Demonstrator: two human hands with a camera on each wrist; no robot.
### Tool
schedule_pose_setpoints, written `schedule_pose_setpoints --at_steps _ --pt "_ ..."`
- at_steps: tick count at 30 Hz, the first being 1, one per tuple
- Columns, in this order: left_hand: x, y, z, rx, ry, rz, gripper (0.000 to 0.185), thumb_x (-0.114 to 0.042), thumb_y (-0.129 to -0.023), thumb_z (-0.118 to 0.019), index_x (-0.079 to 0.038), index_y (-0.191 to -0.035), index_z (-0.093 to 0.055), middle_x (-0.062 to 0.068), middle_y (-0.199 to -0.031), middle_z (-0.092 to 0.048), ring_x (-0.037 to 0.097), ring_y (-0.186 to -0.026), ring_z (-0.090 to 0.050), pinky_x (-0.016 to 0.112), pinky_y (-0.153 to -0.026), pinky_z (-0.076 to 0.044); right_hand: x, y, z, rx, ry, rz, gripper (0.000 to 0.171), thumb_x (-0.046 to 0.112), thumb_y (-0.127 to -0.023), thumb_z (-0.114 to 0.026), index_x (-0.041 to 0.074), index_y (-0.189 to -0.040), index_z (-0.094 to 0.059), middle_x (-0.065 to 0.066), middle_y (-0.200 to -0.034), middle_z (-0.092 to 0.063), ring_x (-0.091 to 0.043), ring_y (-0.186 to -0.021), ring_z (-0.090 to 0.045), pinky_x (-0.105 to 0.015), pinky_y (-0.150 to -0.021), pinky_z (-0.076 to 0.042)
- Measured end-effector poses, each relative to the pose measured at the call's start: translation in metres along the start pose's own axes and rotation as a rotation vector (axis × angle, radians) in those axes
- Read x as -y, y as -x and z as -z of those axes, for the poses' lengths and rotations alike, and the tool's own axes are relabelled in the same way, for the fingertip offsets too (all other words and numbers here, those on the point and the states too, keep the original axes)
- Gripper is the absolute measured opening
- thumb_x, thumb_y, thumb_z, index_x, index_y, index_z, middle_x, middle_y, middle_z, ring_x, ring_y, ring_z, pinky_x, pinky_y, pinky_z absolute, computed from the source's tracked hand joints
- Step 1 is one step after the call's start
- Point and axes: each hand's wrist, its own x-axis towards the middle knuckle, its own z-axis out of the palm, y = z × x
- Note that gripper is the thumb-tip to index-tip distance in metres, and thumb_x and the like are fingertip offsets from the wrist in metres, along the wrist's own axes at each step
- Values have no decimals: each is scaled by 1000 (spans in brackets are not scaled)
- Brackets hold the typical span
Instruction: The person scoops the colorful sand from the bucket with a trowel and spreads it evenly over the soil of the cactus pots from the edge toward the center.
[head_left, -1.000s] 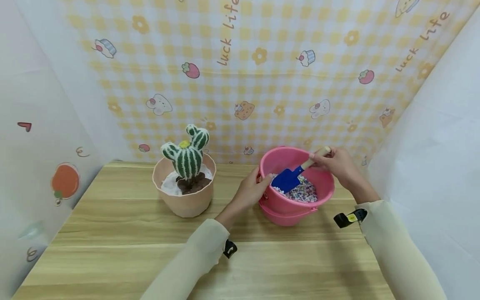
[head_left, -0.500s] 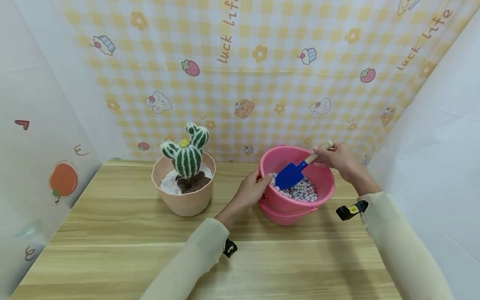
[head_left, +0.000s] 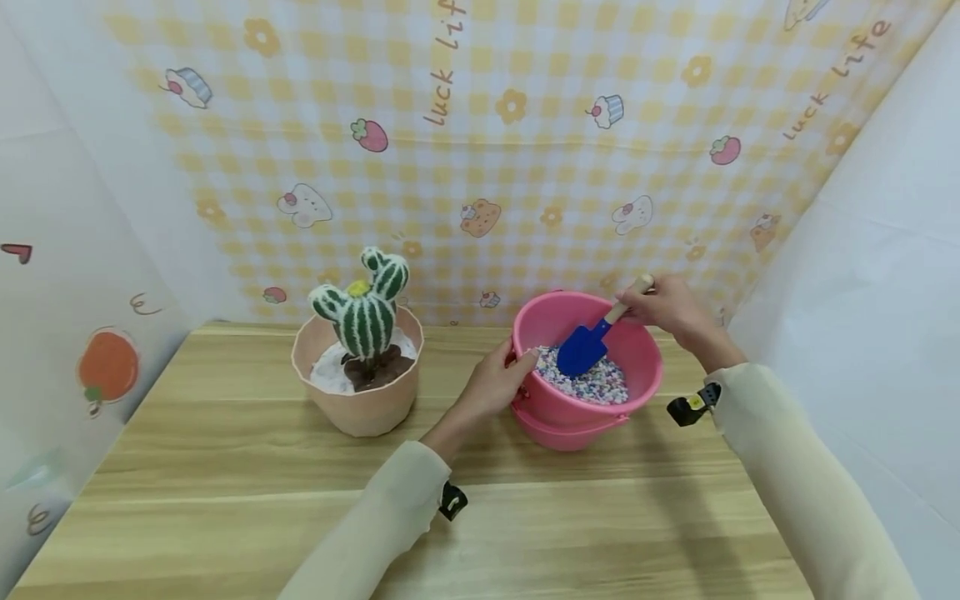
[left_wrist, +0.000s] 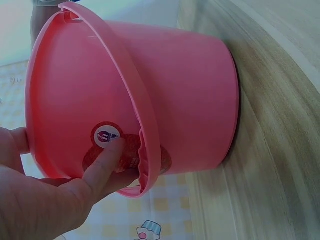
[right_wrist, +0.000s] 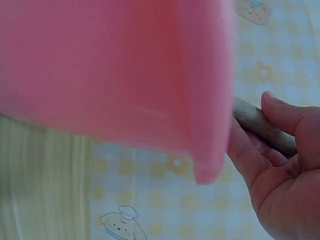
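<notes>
A pink bucket (head_left: 573,429) stands on the wooden table, partly filled with small multicoloured pebbles (head_left: 600,385). At its left rim my left hand (head_left: 491,383) grips the wall, the thumb at the top edge and the fingers along the outside. In the left wrist view, those fingers lie over a round sticker (left_wrist: 107,134) near the bucket handle. My right hand (head_left: 671,310) pinches the pale wooden handle of a small trowel (head_left: 581,350) over the far right rim. The trowel's blue blade points down at the pebbles, its tip right at their surface.
Left of the bucket stands a peach flowerpot (head_left: 367,417) with a knitted cactus (head_left: 365,325), brown soil-like base and white filling (head_left: 330,368). A yellow checked cloth (head_left: 517,167) hangs right behind both; white sheets (head_left: 862,317) flank the table.
The trowel blade has shifted right inside the bucket and tilted steeper, its handle more upright. My left hand keeps its grip on the rim. The head view has swung slightly.
</notes>
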Motion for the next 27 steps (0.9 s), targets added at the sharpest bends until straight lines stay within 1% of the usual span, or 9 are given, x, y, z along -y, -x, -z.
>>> schedule_pose_setpoints --at_steps 4,8,12,16,18,21,23,25,27 --pt "2 0 1 -7 3 -6 59 -47 -100 -52 -26 -154 -37 2 -129 -60 17 -93 -62 33 -81 -59 1 -6 -10 46 -10 1 27 16 -100 -59 -10 -103 -64 -14 -93 -75 -18 -85 -74 -31 -80 -60" --pt "3 -2 1 1 10 -28 57 -43 -101 -52 -23 -153 -38 4 -124 -62 17 -90 -63 32 -79 -59 1 -9 -15 76 -55 -11 29 15 -101 -57 -12 -106 -64 -21 -99 -73 -22 -89 -74 -35 -84 -59" --pt "3 -2 1 5 20 -24 59 -44 -101 -53 -22 -154 -37 4 -127 -61 17 -91 -63 31 -79 -60 1 -11 -17 94 -82 -26 29 14 -102 -55 -14 -108 -61 -25 -103 -71 -23 -90 -74 -36 -86 -58" --pt "2 -3 1 3 19 -19 60 -46 -100 -52 -24 -154 -37 3 -130 -60 17 -94 -63 31 -80 -60 2 -10 -16 111 -109 -47 27 10 -101 -54 -15 -108 -60 -22 -97 -73 -24 -87 -74 -39 -87 -58" --pt "2 -3 1 2 15 -19 60 -46 -100 -52 -24 -154 -37 3 -129 -60 17 -94 -63 32 -80 -60 3 -10 -17 107 -109 -59 27 9 -100 -55 -15 -108 -61 -19 -93 -74 -23 -85 -75 -38 -85 -59" --pt "3 -3 1 2 16 -22 59 -46 -100 -52 -24 -153 -38 4 -127 -60 18 -93 -64 32 -80 -60 3 -9 -21 104 -75 -71 29 13 -99 -57 -14 -107 -63 -16 -89 -74 -21 -81 -74 -36 -80 -61" --pt "3 -2 1 1 18 -19 58 -45 -100 -52 -24 -153 -38 4 -128 -60 17 -93 -64 32 -80 -60 3 -7 -24 112 -68 -76 30 15 -100 -58 -14 -107 -64 -16 -87 -75 -22 -80 -74 -35 -78 -61" --pt "3 -3 0 0 19 -15 58 -45 -101 -52 -25 -153 -39 4 -128 -60 18 -93 -63 32 -80 -60 2 -6 -27 127 -67 -74 31 16 -101 -57 -14 -106 -64 -16 -86 -75 -23 -81 -74 -37 -79 -61" --pt "3 -3 0 -3 19 -13 58 -45 -100 -53 -25 -153 -39 4 -128 -60 18 -93 -63 32 -80 -60 1 -6 -29 134 -88 -72 31 15 -101 -56 -14 -104 -63 -16 -85 -75 -23 -81 -74 -38 -81 -60"
